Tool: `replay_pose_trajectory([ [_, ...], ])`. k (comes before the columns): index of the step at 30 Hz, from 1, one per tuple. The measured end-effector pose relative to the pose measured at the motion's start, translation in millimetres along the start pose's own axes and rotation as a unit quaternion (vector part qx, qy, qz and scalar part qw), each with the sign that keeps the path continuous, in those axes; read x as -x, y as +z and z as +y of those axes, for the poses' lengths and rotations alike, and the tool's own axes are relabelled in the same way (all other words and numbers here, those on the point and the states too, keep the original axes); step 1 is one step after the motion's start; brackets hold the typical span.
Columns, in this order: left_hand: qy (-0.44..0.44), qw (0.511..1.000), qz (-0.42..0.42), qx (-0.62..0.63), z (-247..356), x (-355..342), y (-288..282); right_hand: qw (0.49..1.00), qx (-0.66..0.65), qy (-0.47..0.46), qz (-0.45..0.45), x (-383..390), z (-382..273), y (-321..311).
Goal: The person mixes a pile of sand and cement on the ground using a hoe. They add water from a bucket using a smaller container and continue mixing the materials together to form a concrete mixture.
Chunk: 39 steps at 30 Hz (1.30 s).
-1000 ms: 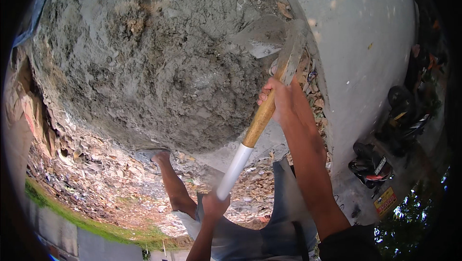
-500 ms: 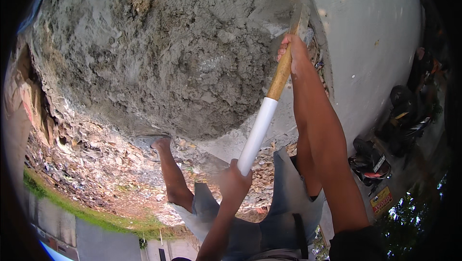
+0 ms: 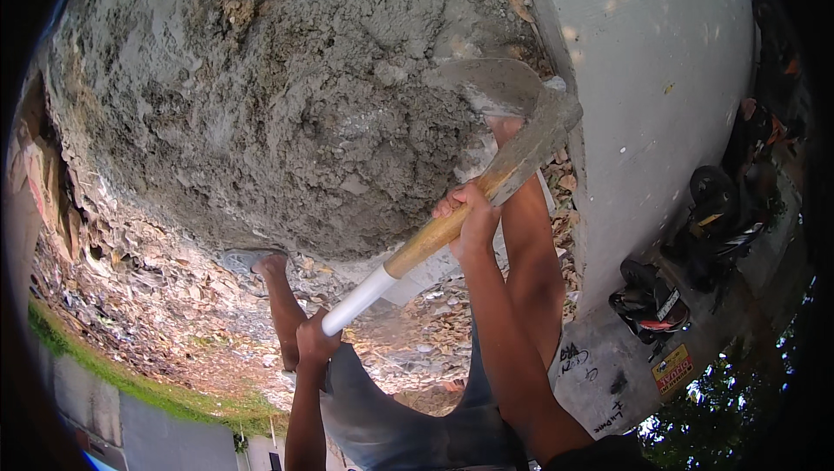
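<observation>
A hoe [image 3: 426, 245] slants across the middle, its wooden handle sleeved in white pipe at the near end. My left hand [image 3: 319, 338] is closed round the end of the white part. Farther up, my right hand [image 3: 473, 221] wraps the bare wood close to the cement-coated head. The wide grey blade [image 3: 493, 82] lies against the right side of a big heap of wet cement mix [image 3: 321, 106]. Where the blade's edge meets the mix is hard to make out.
A smooth grey wall [image 3: 660, 63] runs along the right, with parked motorbikes [image 3: 651, 301] beyond it. Dry leaves [image 3: 208, 323] cover the ground near my legs. My left foot [image 3: 252, 260] stands at the heap's near edge. Torn brown paper [image 3: 43, 184] lies far left.
The hoe has come back toward me and tilted flatter, and its blade now shows. Both hands have moved left with it, my right hand also nearer to me.
</observation>
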<state>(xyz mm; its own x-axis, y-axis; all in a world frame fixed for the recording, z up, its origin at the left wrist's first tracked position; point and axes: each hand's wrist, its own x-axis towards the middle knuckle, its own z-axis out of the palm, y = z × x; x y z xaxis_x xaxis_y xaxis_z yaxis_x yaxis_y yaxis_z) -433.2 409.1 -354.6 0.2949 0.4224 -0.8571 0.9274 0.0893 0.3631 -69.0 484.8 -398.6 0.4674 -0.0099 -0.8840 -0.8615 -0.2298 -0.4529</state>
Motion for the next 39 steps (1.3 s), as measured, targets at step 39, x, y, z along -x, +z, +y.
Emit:
replay_pose_trajectory([
  [39,-0.050,0.902,-0.057,0.425,86,-39,112,0.927,0.271,-0.079,-0.246,-31,-1,128],
])
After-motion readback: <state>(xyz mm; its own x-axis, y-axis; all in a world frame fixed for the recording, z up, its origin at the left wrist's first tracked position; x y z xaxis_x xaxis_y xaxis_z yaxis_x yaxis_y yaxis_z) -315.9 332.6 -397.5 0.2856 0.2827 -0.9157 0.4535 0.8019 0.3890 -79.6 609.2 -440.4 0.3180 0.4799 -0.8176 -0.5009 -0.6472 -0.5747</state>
